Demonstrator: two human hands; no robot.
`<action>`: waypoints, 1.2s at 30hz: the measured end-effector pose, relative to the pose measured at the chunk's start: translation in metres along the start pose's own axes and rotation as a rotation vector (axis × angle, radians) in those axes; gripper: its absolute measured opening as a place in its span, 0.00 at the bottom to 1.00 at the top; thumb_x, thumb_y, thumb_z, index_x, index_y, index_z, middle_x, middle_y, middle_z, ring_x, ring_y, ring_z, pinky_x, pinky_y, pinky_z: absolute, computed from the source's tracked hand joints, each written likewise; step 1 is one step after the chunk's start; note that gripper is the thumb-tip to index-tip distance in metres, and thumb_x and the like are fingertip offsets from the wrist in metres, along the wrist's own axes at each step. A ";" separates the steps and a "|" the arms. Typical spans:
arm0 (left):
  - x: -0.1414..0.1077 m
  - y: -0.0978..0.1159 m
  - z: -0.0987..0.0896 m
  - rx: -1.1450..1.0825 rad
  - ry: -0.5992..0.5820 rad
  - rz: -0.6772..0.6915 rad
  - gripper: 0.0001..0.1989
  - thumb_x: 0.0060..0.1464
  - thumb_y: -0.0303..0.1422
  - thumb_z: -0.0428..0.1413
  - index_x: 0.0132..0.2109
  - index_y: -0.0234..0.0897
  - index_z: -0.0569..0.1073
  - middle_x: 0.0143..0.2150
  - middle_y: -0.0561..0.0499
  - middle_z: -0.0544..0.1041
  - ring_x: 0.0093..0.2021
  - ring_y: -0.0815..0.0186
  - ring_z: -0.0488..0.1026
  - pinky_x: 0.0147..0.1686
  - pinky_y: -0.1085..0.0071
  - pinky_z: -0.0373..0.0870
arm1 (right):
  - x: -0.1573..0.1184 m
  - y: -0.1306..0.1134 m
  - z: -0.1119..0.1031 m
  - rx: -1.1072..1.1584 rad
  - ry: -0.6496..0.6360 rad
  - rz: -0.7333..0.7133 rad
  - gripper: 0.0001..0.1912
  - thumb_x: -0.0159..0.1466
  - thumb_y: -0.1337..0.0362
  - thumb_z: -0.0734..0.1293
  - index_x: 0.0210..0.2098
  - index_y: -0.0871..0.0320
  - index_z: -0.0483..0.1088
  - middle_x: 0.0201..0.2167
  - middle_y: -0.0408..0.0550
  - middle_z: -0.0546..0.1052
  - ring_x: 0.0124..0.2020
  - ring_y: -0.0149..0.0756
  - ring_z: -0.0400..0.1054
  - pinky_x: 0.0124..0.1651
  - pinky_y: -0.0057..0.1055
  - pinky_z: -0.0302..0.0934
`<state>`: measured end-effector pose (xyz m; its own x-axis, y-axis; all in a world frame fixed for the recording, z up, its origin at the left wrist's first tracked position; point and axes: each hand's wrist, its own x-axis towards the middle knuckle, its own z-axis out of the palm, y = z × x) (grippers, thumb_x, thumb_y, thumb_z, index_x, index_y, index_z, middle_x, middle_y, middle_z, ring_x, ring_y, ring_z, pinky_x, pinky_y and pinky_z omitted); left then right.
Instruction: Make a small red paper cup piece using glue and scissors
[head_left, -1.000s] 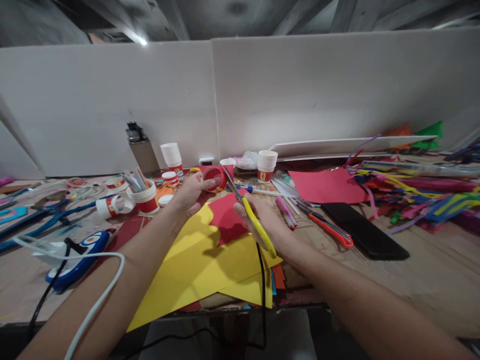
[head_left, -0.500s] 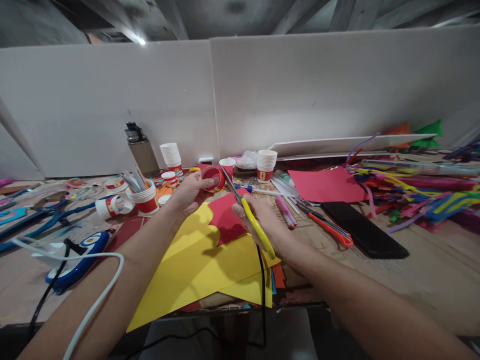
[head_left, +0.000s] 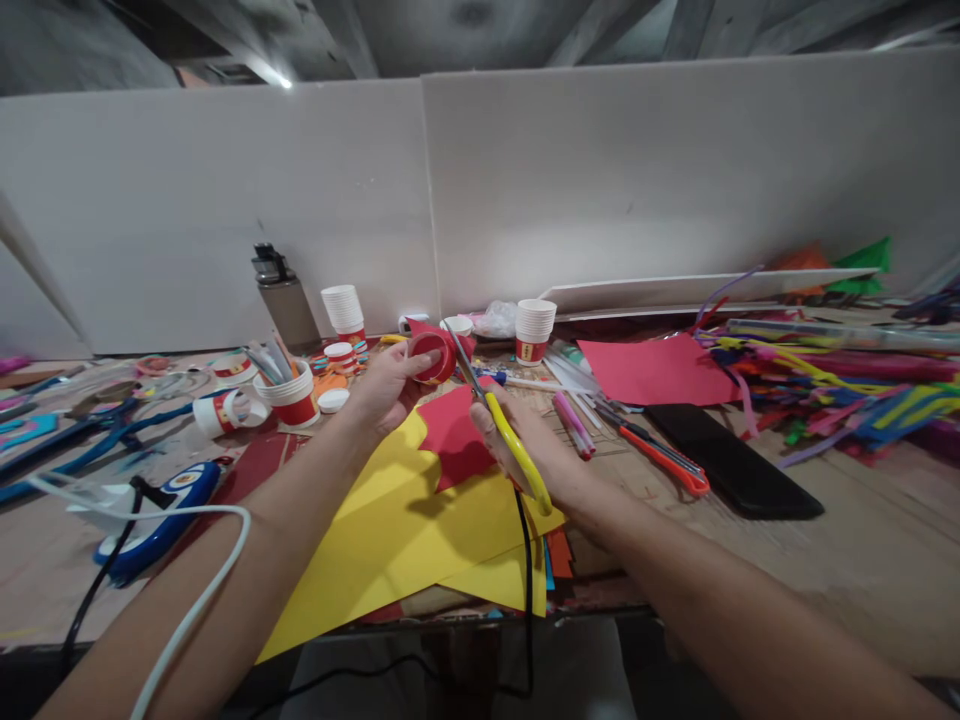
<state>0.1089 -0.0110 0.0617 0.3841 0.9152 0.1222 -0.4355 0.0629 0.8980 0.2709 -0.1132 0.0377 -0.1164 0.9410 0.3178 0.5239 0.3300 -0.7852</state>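
My left hand [head_left: 388, 388] is closed around a red paper ring [head_left: 444, 362], holding it up above the table with the thumb at its near rim. Pointed red paper shows behind the ring; whether it is joined to it I cannot tell. In my right hand [head_left: 517, 435] is a pair of scissors [head_left: 512, 440] with yellow handles. Their blades point up and away, against the right side of the ring. Below both hands a jagged-edged red paper piece [head_left: 452, 440] lies on yellow paper sheets [head_left: 375, 530].
Left stand a cup of pens [head_left: 289, 395], a blue-white device [head_left: 161, 520] with cables, and a bottle [head_left: 287, 305]. Stacked paper cups [head_left: 534, 330] stand at the back. Right lie an orange utility knife [head_left: 667, 460], a black phone [head_left: 731, 460], a red sheet [head_left: 652, 370] and colourful strips.
The red ring has turned slightly and shifted a little to the right with my left hand. The scissors have moved slightly right and stay against the ring.
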 end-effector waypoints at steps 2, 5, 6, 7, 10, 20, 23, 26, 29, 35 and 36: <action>-0.002 0.000 0.003 -0.013 -0.024 -0.009 0.11 0.42 0.26 0.64 0.34 0.31 0.72 0.27 0.54 0.75 0.23 0.74 0.71 0.21 0.78 0.68 | 0.000 0.004 0.001 -0.010 0.013 -0.004 0.13 0.66 0.52 0.59 0.33 0.54 0.57 0.24 0.37 0.62 0.23 0.30 0.56 0.27 0.29 0.51; -0.006 0.000 0.008 -0.020 -0.040 -0.015 0.11 0.42 0.25 0.65 0.34 0.31 0.73 0.27 0.54 0.75 0.23 0.74 0.71 0.23 0.79 0.68 | -0.001 0.010 0.002 -0.014 0.027 0.003 0.13 0.66 0.52 0.59 0.33 0.53 0.56 0.23 0.37 0.61 0.23 0.29 0.56 0.26 0.29 0.49; -0.006 0.001 0.010 -0.021 -0.040 -0.015 0.11 0.41 0.24 0.65 0.34 0.31 0.73 0.26 0.54 0.75 0.23 0.75 0.70 0.24 0.79 0.68 | -0.001 0.011 0.002 -0.008 0.031 0.012 0.13 0.66 0.52 0.59 0.33 0.53 0.56 0.23 0.37 0.61 0.23 0.29 0.55 0.26 0.29 0.48; -0.007 0.001 0.011 -0.022 -0.040 -0.014 0.11 0.41 0.24 0.65 0.34 0.31 0.73 0.26 0.54 0.76 0.23 0.75 0.70 0.24 0.79 0.69 | -0.001 0.011 0.003 -0.003 0.032 0.017 0.13 0.66 0.52 0.59 0.33 0.53 0.56 0.23 0.37 0.61 0.23 0.29 0.55 0.26 0.29 0.48; -0.007 -0.001 0.012 -0.040 -0.041 -0.002 0.11 0.40 0.24 0.65 0.34 0.30 0.73 0.27 0.53 0.76 0.24 0.75 0.71 0.25 0.79 0.69 | -0.002 0.010 0.002 -0.011 0.036 0.018 0.13 0.66 0.51 0.59 0.33 0.53 0.56 0.23 0.37 0.62 0.23 0.30 0.56 0.26 0.29 0.48; -0.005 -0.008 0.010 -0.057 -0.056 0.021 0.12 0.41 0.26 0.66 0.35 0.32 0.74 0.28 0.53 0.77 0.25 0.74 0.72 0.25 0.79 0.70 | -0.001 0.004 -0.001 -0.078 0.059 0.025 0.15 0.67 0.50 0.58 0.31 0.54 0.57 0.23 0.38 0.63 0.24 0.30 0.57 0.27 0.30 0.49; -0.007 -0.004 0.013 -0.051 -0.047 0.012 0.11 0.41 0.25 0.65 0.34 0.31 0.74 0.28 0.53 0.77 0.25 0.74 0.72 0.26 0.79 0.70 | -0.002 0.004 -0.001 -0.083 0.062 0.011 0.15 0.67 0.51 0.58 0.31 0.54 0.57 0.24 0.38 0.63 0.24 0.30 0.57 0.27 0.30 0.49; -0.008 0.000 0.014 -0.031 -0.043 0.001 0.10 0.41 0.24 0.65 0.34 0.31 0.74 0.27 0.53 0.77 0.24 0.75 0.71 0.25 0.79 0.70 | -0.002 0.004 -0.001 -0.086 0.048 0.018 0.14 0.67 0.51 0.58 0.31 0.54 0.57 0.24 0.37 0.63 0.24 0.30 0.57 0.27 0.29 0.49; -0.007 0.001 0.010 -0.009 -0.056 -0.001 0.11 0.41 0.24 0.65 0.34 0.31 0.74 0.26 0.54 0.75 0.23 0.75 0.70 0.24 0.79 0.69 | -0.002 0.002 -0.002 -0.115 0.056 0.010 0.14 0.67 0.52 0.59 0.30 0.54 0.57 0.23 0.37 0.63 0.25 0.30 0.57 0.28 0.29 0.49; -0.002 0.001 -0.001 0.015 -0.130 0.000 0.13 0.41 0.25 0.65 0.37 0.32 0.74 0.27 0.54 0.75 0.25 0.73 0.71 0.24 0.79 0.69 | -0.003 -0.001 -0.004 -0.108 0.034 0.010 0.13 0.67 0.53 0.58 0.31 0.54 0.57 0.24 0.37 0.64 0.26 0.30 0.57 0.30 0.29 0.50; -0.002 0.002 -0.001 0.016 -0.133 0.001 0.12 0.41 0.25 0.65 0.37 0.32 0.74 0.27 0.54 0.76 0.25 0.73 0.72 0.25 0.79 0.69 | -0.003 -0.002 -0.004 -0.115 0.033 0.011 0.13 0.67 0.52 0.58 0.31 0.54 0.57 0.24 0.38 0.64 0.26 0.31 0.57 0.30 0.29 0.50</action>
<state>0.1062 -0.0120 0.0626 0.4891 0.8541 0.1768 -0.4231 0.0551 0.9044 0.2735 -0.1168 0.0400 -0.0837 0.9408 0.3284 0.6182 0.3075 -0.7234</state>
